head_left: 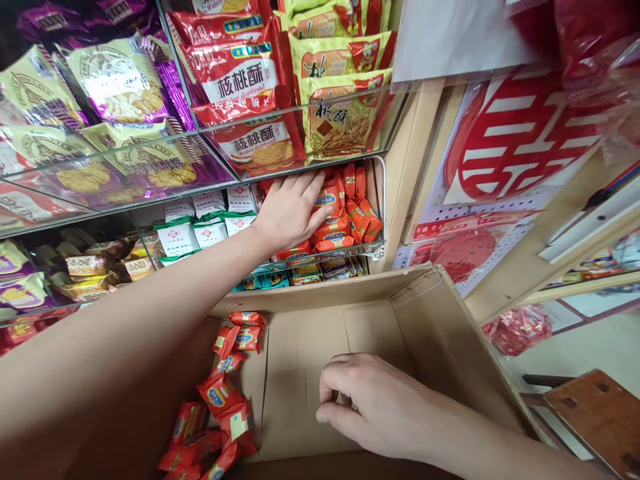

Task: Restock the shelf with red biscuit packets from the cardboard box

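My left hand (293,207) reaches into a shelf compartment at the upper middle. Its fingers are stretched out and lie on small red wrapped snack packets (334,228). Some of those packets are hidden under the palm. My right hand (363,403) hangs over the open cardboard box (310,373), its fingers curled in loosely and the thumb close to the forefinger. No item shows in it. More red snack packets (220,393) lie in a loose pile along the left part of the box floor, apart from my right hand.
Above, a clear-fronted shelf (225,127) holds bagged biscuits (245,83), its lip close over my left hand. White and green packets (193,237) lie left of the red ones. A wooden post (415,160) and hanging red decorations (520,140) stand at right, a brown stool (595,417) below.
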The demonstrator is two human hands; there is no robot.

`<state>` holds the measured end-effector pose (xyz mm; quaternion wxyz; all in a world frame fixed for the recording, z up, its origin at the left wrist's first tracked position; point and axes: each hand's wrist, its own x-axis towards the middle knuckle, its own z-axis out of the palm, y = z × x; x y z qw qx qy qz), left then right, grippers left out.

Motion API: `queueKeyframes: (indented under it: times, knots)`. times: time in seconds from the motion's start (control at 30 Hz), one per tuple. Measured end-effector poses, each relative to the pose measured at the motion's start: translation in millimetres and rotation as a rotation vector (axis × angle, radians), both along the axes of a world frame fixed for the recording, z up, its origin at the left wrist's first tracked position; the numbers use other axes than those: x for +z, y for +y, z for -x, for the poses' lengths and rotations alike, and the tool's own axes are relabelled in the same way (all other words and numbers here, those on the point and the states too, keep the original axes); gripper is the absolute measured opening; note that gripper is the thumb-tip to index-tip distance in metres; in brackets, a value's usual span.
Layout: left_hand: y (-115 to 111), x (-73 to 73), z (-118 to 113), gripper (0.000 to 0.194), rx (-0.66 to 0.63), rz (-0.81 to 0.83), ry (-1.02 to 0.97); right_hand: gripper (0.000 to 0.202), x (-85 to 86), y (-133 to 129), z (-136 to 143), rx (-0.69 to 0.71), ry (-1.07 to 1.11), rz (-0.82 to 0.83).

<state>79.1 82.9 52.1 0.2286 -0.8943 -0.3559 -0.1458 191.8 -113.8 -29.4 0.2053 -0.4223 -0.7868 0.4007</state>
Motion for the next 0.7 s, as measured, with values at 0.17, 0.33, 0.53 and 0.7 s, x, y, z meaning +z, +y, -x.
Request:
queueKeyframes:
  times: [0.17, 0.33, 0.53, 0.7]
  knots:
    - [-2.1, 1.5, 18.5, 0.056, -0.034, 0.044, -0.079, 0.008, -0.4, 0.9, -1.1, 0.007, -0.037, -0.004]
    - [-60.2, -10.8, 55.8, 0.024, -0.447, 0.177, -0.063, 0.007, -7.4, 2.1, -3.1, -0.006, -0.065, -0.043]
    - [-154.7, -104.4, 135.2, 0.018, -0.079, 0.847, 0.345, 0.008, -11.2, 4.3, -2.1, 0.008, -0.137, -0.048]
    - [-178.1, -134.8, 159.4, 0.038, 0.409, 1.188, 0.334, 0.008, -16.9, 3.6, 3.4, 0.032, -0.206, -0.024]
